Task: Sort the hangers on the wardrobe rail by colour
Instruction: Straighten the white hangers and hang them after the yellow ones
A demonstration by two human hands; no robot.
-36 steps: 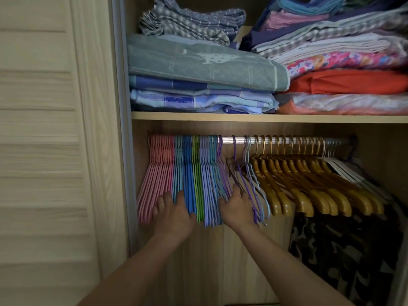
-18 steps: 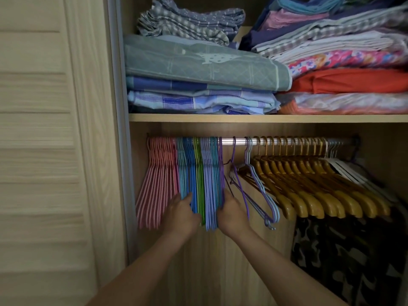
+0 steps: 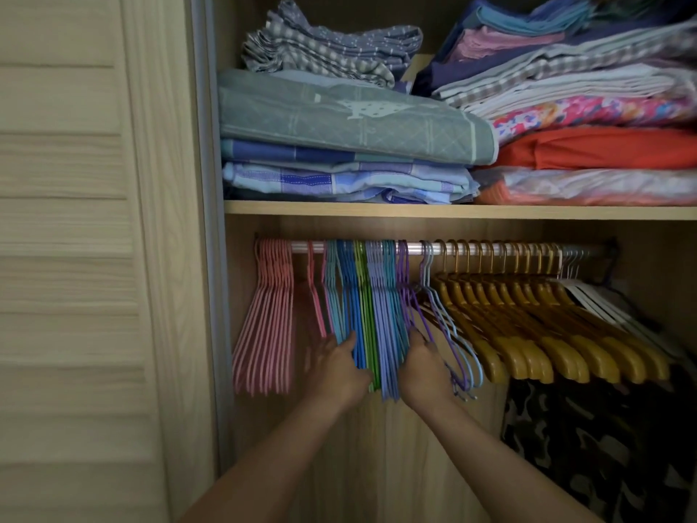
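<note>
Under the shelf runs a metal rail [image 3: 415, 248]. At its left end hangs a group of pink hangers [image 3: 264, 326], and one or two more pink hangers [image 3: 316, 296] hang apart in a gap. A tight bundle of teal, blue, green, lilac and purple hangers [image 3: 371, 315] hangs between my hands. My left hand [image 3: 335, 368] presses on its left side. My right hand [image 3: 426, 368] presses on its right side, where a loose purple hanger [image 3: 428, 330] runs by the fingers. To the right hang yellow wooden hangers [image 3: 528, 334], then white hangers [image 3: 599, 302].
The shelf [image 3: 452, 211] above the rail holds stacks of folded bedding. A louvred door [image 3: 75, 258] stands at the left. A dark camouflage garment [image 3: 588, 447] hangs under the yellow hangers at the lower right. The wardrobe's wooden back panel shows below my hands.
My hands closed in on the coloured bundle and squeezed it together. The bundle then slid right, opening a gap on the rail beside the pink group.
</note>
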